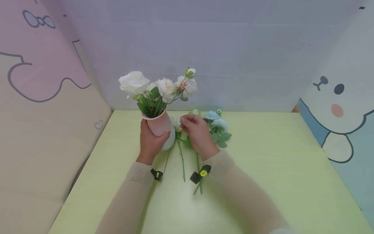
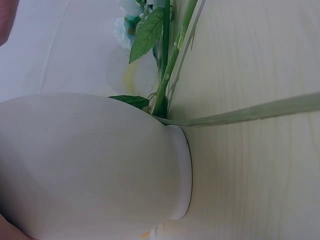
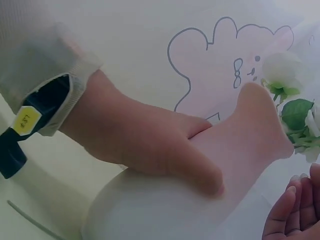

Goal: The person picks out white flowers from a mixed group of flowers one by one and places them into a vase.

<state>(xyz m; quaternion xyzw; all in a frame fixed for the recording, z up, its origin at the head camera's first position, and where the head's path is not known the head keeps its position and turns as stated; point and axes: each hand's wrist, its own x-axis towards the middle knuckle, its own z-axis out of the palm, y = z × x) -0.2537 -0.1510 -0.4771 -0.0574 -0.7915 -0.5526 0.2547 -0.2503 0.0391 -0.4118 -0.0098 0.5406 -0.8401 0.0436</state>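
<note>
My left hand [image 1: 151,140] grips a vase [image 1: 168,138], pink at the top and white below, with its thumb across the front. In the right wrist view the same left hand [image 3: 150,135] wraps the vase's narrow part. Several white roses [image 1: 166,89] with green leaves stand in the vase mouth. To the right of the vase is my right hand [image 1: 200,134], fingers loosely bent, with nothing visible between them. Its fingertips [image 3: 295,200] show near the vase mouth in the right wrist view. Behind it a white flower [image 1: 177,124] lies on the table, partly hidden.
Blue flowers [image 1: 219,124] with green leaves lie on the pale yellow-green table [image 1: 277,169], beyond my right hand. Several green stems [image 1: 182,159] reach toward the front edge, between my forearms. A pale cloth wall [image 1: 233,58] closes the back; printed panels stand at both sides.
</note>
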